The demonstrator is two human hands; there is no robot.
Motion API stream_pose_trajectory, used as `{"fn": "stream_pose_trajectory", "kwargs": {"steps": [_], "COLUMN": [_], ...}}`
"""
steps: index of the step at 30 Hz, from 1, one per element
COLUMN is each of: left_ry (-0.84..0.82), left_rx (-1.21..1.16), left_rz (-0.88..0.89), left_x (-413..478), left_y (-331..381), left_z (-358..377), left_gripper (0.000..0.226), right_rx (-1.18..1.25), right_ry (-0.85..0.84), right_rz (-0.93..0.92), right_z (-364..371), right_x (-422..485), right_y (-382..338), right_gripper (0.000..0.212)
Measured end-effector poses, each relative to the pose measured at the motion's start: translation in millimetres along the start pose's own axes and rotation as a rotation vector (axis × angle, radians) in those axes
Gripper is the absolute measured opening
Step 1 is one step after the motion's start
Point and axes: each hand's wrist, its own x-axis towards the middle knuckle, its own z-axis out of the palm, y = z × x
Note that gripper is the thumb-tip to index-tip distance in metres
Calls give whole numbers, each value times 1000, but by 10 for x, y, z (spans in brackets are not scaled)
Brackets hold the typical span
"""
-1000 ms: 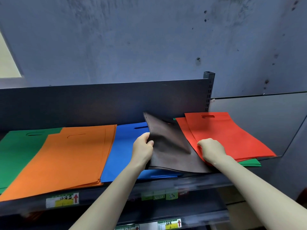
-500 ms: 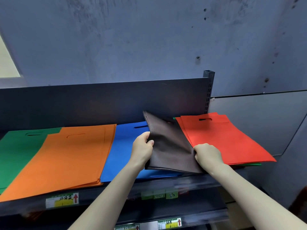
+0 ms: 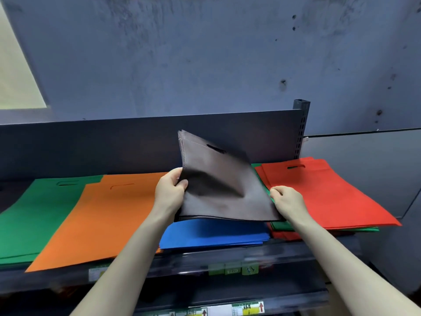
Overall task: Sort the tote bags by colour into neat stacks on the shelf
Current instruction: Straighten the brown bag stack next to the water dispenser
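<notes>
1. The brown tote bags (image 3: 218,190) are now lifted higher, tilted above the blue stack (image 3: 214,233).
2. The left hand (image 3: 169,192) pinches their left edge; the right hand (image 3: 288,201) (earlier on the red bags (image 3: 330,192)) grips their right corner.

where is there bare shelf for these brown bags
Little. The only bare shelf is a dark wedge at far left, between the green stack and the back panel. Elsewhere it is crowded: orange stack, blue stack and red stack lie edge to edge, with the brown bags, in left hand and right hand, above the blue.
</notes>
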Motion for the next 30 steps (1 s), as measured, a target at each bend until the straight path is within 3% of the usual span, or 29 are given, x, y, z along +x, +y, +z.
{"fn": "stream_pose_trajectory", "kwargs": {"steps": [4,9,17,24,30], "left_ry": [48,81,123,334,525], "left_rx": [-25,-63,0,379,417], "left_rz": [6,-85,-164,-80,-83], "left_x": [-43,-93,-227,-261,-321], "left_y": [-26,-175,-458,-587,-685], "left_z": [-273,-672,-1249,-1746,-2436], "left_gripper": [45,30,22,14,15], "right_rx": [503,753,774,789,826], "right_ry": [-270,-81,59,107,105], "right_rz": [215,185,130,89,66], "right_z": [172,523,919,1185,1605], "right_x": [-177,-372,-726,-1014,-1346], "right_y": [-293,-559,-1066,-1693,-2232], "right_gripper": [15,27,29,22,22]}}
